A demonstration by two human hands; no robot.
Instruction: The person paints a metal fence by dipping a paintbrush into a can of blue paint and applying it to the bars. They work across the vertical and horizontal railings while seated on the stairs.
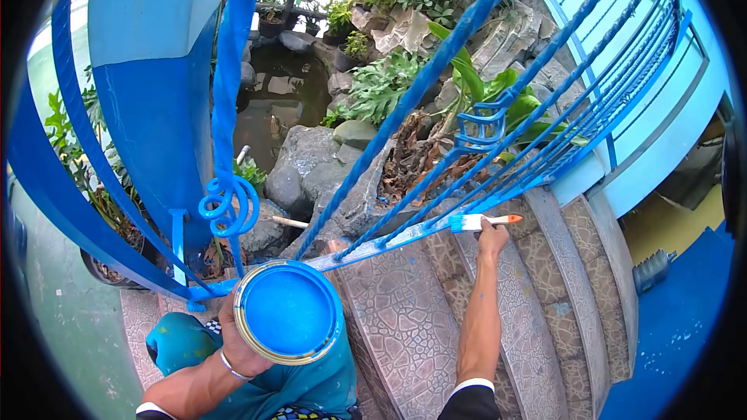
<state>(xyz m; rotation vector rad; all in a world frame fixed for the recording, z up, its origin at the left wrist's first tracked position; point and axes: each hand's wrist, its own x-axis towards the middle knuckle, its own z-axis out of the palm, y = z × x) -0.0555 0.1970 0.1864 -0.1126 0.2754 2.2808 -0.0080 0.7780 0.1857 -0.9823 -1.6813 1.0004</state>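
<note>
My left hand (237, 340) grips an open paint can (289, 312) from its left side, above my knee. Bright blue paint shows inside, and the can's rim is smeared with it. My right hand (492, 238) is closed around a paintbrush (475, 222) with a white ferrule and an orange-tipped handle. The brush's blue bristles point left and lie right at the bottom rail (408, 236) of a metal railing. Parts of that rail look pale, others blue. Twisted blue bars (373, 144) rise from it, one with a coiled ornament (228, 206).
Stone-patterned steps (405, 319) curve below the railing to the right. Behind the bars lie rocks (299, 163), leafy plants and a small pond (280, 97). A blue pillar (156, 132) stands at the left, near a potted plant (117, 218). A blue surface (685, 319) is at the lower right.
</note>
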